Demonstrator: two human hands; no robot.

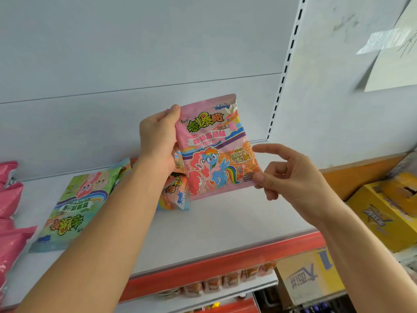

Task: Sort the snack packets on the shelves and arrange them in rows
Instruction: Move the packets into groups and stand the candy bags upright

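- Nearest the viewer, two bare forearms reach up and forward over a white shelf (pixel 225 222) with a red front edge.
- The right hand (pixel 291 177) pinches the lower right corner of a pink snack packet (pixel 214 150) between thumb and a curled finger; its index finger sticks out, free.
- The left hand (pixel 158 141) grips the same packet along its upper left edge, thumb on the front.
- The pink packet is held upright in the air above the middle of the shelf, its printed face, with cartoon ponies, towards the viewer.
- Behind and below it, a few similar packets (pixel 176 190) lie in a loose heap near the middle of the shelf.
- Towards the left edge lies a green packet (pixel 74 204), flat and upside down; plain pink packets (pixel 11 199) sit at the far left edge.
- Judgement: the step in hand is sorting one packet by kind. The next move likely calls for setting it down in a row with matching pink ones, on bare shelf right of the heap.
- Farthest back is the shelf's white rear panel.
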